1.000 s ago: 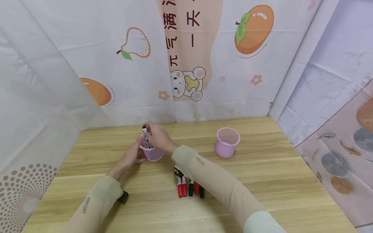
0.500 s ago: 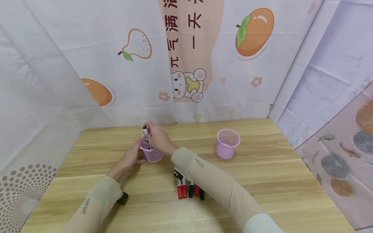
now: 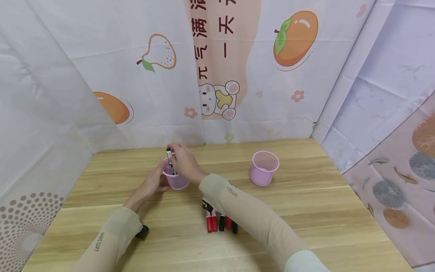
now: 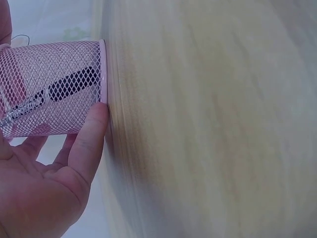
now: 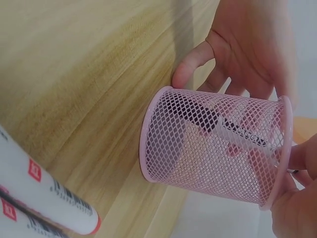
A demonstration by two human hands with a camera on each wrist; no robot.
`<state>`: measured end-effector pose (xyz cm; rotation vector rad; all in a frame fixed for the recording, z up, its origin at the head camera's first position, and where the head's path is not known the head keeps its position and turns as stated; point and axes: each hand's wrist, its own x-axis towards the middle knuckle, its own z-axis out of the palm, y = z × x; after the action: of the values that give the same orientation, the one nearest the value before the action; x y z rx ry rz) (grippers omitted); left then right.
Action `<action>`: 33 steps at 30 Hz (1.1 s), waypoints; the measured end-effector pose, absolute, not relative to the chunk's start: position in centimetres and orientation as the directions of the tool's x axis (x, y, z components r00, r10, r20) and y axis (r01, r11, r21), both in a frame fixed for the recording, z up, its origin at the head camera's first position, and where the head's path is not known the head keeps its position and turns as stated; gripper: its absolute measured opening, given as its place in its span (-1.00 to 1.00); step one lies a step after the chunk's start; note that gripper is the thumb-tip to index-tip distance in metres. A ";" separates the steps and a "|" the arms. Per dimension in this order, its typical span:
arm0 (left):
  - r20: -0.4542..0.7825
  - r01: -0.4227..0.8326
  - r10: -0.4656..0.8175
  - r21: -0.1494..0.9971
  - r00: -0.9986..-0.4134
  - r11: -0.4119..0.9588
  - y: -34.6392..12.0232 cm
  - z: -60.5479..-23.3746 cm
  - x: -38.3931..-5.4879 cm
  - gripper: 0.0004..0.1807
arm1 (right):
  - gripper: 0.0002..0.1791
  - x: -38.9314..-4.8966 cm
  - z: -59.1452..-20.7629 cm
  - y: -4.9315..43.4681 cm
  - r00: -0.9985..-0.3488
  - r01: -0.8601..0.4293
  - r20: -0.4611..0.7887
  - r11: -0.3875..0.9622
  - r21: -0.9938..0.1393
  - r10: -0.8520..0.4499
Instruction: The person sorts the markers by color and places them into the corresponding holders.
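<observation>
While the left hand (image 3: 153, 184) is clasping a round pink wire-mesh cup (image 5: 213, 158), the right hand (image 3: 186, 163) is pinching a slender black-and-white marker (image 3: 169, 154) leaning inside; another pink cup (image 3: 261, 177) is standing apart on the wood-grained desk (image 3: 340, 226).

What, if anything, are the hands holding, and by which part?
Right hand: white cylindrical marker with black ends, pinched near its upper end. Left hand: pink cylindrical mesh cup, held by its side.
</observation>
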<state>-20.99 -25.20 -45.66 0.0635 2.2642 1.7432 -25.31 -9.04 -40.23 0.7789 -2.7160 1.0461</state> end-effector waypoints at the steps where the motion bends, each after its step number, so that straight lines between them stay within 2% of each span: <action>1: -0.194 -0.134 0.206 0.952 -0.959 0.274 -25.2 -45.7 -21.0 -0.13 | -0.48 -25.3 -40.3 -9.0 -0.858 -0.509 0.295 0.626 -0.591 -0.419; 9: -0.188 -0.136 0.196 0.958 -0.962 0.252 -25.0 -45.9 -21.1 -0.15 | -0.47 -25.0 -40.4 -8.5 -0.845 -0.530 0.329 0.588 -0.611 -0.421; 18: -0.181 -0.132 0.190 0.961 -0.965 0.245 -25.0 -45.9 -21.0 -0.14 | -0.45 -24.8 -40.5 -7.7 -0.819 -0.554 0.370 0.438 -0.708 -0.439; 22: -0.171 -0.117 0.199 0.960 -0.965 0.256 -24.9 -46.0 -21.0 -0.14 | -0.46 -24.8 -40.6 -7.2 -0.812 -0.564 0.387 0.412 -0.716 -0.438; 33: -0.171 -0.112 0.192 0.952 -0.966 0.286 -24.8 -45.8 -20.9 -0.13 | -0.46 -24.2 -39.7 -4.5 -0.799 -0.540 0.359 0.311 -0.782 -0.482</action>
<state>-20.85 -24.82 -45.78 0.0740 2.3038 1.7375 -24.23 -4.50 -39.65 0.9739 -2.4960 1.5260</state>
